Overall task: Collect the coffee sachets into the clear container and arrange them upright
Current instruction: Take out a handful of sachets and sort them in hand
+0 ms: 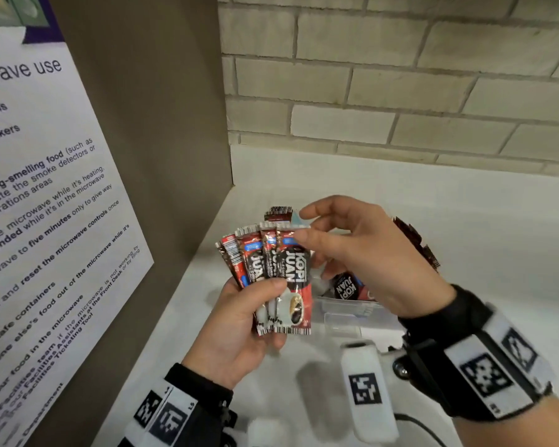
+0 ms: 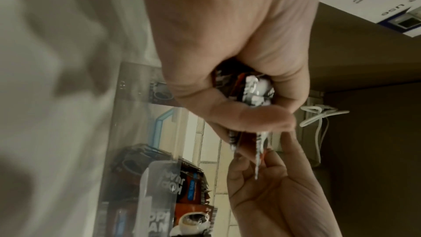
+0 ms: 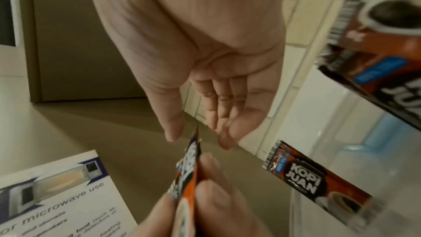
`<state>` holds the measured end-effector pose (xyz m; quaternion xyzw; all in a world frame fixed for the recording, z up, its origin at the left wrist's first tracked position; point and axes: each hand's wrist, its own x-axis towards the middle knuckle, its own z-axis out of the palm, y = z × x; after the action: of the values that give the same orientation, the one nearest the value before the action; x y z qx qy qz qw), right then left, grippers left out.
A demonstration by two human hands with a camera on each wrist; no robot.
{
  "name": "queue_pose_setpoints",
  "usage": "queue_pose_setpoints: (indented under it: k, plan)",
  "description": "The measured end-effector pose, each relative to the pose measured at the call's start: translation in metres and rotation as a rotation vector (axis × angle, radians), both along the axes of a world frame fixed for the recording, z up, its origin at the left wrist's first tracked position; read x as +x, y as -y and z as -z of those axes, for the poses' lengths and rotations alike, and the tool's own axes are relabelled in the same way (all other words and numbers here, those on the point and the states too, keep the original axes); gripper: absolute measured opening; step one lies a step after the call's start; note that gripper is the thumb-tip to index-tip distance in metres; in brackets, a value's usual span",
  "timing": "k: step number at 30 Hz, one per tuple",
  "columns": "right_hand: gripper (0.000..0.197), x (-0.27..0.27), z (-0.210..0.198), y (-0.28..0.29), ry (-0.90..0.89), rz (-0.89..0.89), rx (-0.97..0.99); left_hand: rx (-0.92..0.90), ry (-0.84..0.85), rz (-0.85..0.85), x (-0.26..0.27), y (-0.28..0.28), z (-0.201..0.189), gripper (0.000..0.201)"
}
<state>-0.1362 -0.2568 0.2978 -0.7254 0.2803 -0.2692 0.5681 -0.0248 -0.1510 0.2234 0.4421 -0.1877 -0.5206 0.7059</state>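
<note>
**A:** Where were the sachets relative to each grip?

**B:** The left hand point(image 1: 236, 321) held a fanned bunch of red-and-black foil coffee sachets point(image 1: 271, 272) upright above the white worktop point(image 1: 465, 221). Its grip was clamped on their lower halves, thumb across the front sachet and fingers curled behind. The left wrist view showed the sachet ends point(image 2: 255, 91) bunched inside the curled fingers.

**A:** And the right hand?

**B:** The right hand point(image 1: 362, 253) hovered at the top edge of the fan. Its grip was apart: thumb and forefinger were extended on either side of the front sachet's top corner, with the other fingers loosely spread. In the right wrist view the fingertips point(image 3: 175, 132) sat just above the sachet's upper edge point(image 3: 193, 152); whether they touched it could not be told.

**A:** Where was the container?

**B:** The clear rectangular plastic container point(image 1: 352, 314) stood on the worktop just behind and below both hands, partly hidden by the right hand. More sachets were in it: one leaned with its label showing point(image 1: 346, 285), another rose at the far side point(image 1: 278, 212), and a few stuck out beyond the right wrist point(image 1: 417, 240).

**A:** Anything else nearby?

**B:** A white printed microwave notice point(image 1: 46, 204) hung on the brown side panel point(image 1: 158, 124) at left, and a pale brick wall point(image 1: 400, 75) ran behind the worktop.
</note>
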Motion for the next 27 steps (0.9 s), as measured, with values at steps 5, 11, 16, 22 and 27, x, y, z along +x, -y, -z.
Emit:
queue_pose_setpoints:
  k: [5, 11, 16, 22, 27]
  plan:
    - [0.007, -0.003, 0.011, 0.001, 0.006, 0.051, 0.046, 0.008, 0.049, 0.073, -0.004, 0.000, -0.003, 0.016]
    - [0.009, -0.005, 0.008, 0.007, 0.098, 0.131, 0.179, -0.053, 0.039, 0.076, -0.001, -0.001, -0.001, 0.036]
    - [0.017, -0.006, 0.003, 0.007, 0.093, 0.098, 0.352, -0.104, -0.007, 0.031, 0.001, -0.001, 0.003, 0.048]
    - [0.015, -0.009, -0.001, 0.013, 0.104, 0.100, 0.361, -0.194, -0.007, 0.076, 0.000, -0.003, 0.001, 0.046]
    - [0.004, -0.008, -0.029, 0.025, -0.016, 0.012, 0.109, -0.142, -0.141, -0.036, 0.002, -0.001, -0.003, 0.032]
